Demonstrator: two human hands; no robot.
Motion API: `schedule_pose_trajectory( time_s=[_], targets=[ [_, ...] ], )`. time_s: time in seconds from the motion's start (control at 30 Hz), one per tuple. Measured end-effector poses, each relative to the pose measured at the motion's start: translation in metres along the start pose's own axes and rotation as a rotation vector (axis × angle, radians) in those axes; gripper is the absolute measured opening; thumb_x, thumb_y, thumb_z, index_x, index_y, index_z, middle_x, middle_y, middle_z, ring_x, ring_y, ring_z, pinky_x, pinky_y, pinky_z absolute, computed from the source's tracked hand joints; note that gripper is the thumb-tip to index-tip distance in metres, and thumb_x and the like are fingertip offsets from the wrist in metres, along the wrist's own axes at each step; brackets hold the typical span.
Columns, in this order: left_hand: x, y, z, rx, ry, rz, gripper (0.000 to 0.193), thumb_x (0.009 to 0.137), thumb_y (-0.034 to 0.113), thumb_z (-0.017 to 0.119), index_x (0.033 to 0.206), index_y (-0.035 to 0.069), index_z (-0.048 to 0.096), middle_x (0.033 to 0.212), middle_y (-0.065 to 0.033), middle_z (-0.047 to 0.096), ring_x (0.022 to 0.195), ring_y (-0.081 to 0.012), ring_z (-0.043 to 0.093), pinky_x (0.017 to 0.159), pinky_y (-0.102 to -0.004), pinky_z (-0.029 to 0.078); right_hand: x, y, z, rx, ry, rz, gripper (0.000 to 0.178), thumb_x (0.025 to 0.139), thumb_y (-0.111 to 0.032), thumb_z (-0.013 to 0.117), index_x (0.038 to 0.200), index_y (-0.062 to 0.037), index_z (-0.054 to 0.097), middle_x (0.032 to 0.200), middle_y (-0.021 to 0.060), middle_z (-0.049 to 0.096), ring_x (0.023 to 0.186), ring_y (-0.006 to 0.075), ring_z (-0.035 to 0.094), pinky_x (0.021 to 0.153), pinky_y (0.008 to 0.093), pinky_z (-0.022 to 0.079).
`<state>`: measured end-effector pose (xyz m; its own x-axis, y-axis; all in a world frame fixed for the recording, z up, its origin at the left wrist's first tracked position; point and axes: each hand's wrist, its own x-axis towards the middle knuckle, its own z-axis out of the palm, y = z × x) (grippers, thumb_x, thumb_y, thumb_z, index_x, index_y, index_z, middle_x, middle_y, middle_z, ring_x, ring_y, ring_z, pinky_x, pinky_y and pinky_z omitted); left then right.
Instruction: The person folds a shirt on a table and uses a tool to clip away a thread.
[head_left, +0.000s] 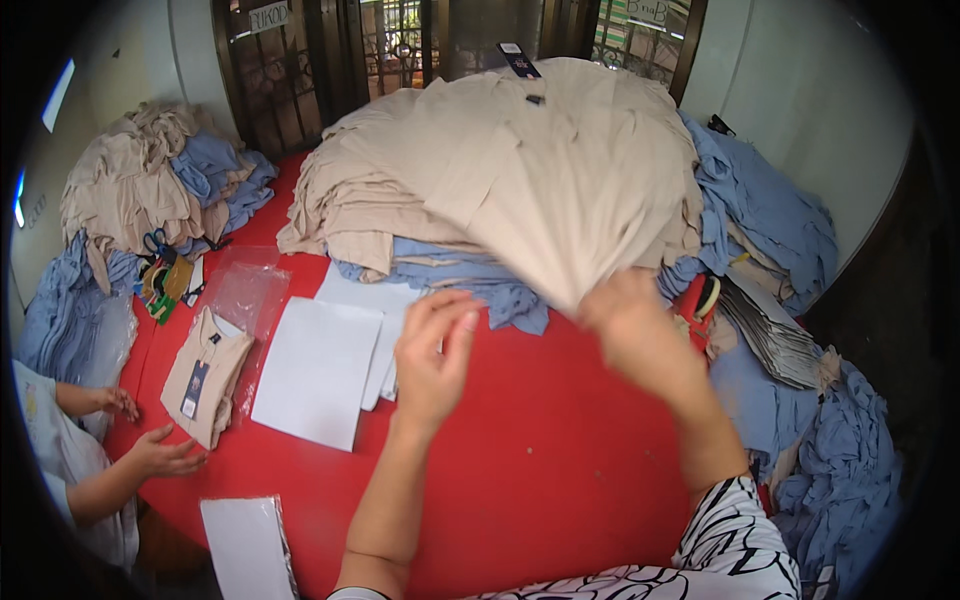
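Note:
My right hand (635,325), blurred by motion, is closed on the lower corner of a beige shirt (560,190). The cloth stretches from that grip up over the big pile, its folds drawn together toward my fingers. A dark hang tag (518,62) stands at the shirt's far end. To the left, my left hand (432,360) is raised over the red table (520,470), fingers bent and thumb apart, with nothing visible in it. White sheets (320,370) lie just left of my left wrist.
A co-worker's hands (160,455) are beside a folded beige shirt (208,375) with a dark tag. Piles of beige (140,180) and blue clothes (765,210) flank the table. Scissors (157,242), tape rolls (706,298), stacked papers (770,335) and a packaged white sheet (248,550) also lie around.

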<state>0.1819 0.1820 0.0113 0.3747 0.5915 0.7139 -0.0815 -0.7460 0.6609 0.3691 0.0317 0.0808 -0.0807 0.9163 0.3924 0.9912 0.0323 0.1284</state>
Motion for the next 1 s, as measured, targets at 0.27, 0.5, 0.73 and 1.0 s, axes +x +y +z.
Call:
schedule_pose_trajectory(
  time_s=[0.27,0.5,0.73,1.0],
  targets=[
    [-0.147,0.052,0.017,-0.072,-0.683,-0.697,0.031,0.094,0.028,0.062,0.098,-0.002,0.065,0.073,-0.0088,0.065,0.067,-0.0191,0.065,0.067,-0.0309,0.053,-0.155,-0.138,0.025,0.989,0.004,-0.013,0.016,0.078,-0.007,0.060,0.089,0.0012,0.067,0.091,0.0137,0.066,0.085,0.0342,0.060,0.083,0.0448,0.047],
    [-0.261,0.099,0.070,0.473,-0.546,-0.414,0.039,0.086,0.042,0.069,0.091,0.004,0.061,0.099,-0.0191,0.064,0.084,-0.0330,0.064,0.075,-0.0404,0.050,-0.213,-0.081,0.134,0.189,-0.082,0.679,0.031,0.087,-0.022,0.068,0.108,0.0006,0.062,0.102,0.0152,0.063,0.089,0.0344,0.061,0.084,0.0383,0.049],
    [-0.270,0.066,0.028,-0.484,-0.035,-0.808,0.015,0.099,0.019,0.056,0.092,0.007,0.052,0.110,-0.0127,0.066,0.090,-0.0224,0.064,0.082,-0.0372,0.050,-0.236,-0.035,0.149,1.822,0.404,0.871,0.017,0.094,0.000,0.052,0.111,-0.0031,0.052,0.105,0.0109,0.065,0.094,0.0159,0.064,0.085,0.0300,0.051],
    [-0.295,0.093,-0.008,-0.257,-0.004,-0.795,0.014,0.098,0.011,0.057,0.106,0.000,0.057,0.103,-0.0110,0.062,0.091,-0.0159,0.062,0.087,-0.0301,0.051,-0.348,-0.054,0.012,1.556,-0.689,0.472,0.010,0.092,-0.006,0.058,0.097,-0.0013,0.064,0.083,-0.0017,0.065,0.073,0.0043,0.055,0.064,0.0217,0.042]
  ],
)
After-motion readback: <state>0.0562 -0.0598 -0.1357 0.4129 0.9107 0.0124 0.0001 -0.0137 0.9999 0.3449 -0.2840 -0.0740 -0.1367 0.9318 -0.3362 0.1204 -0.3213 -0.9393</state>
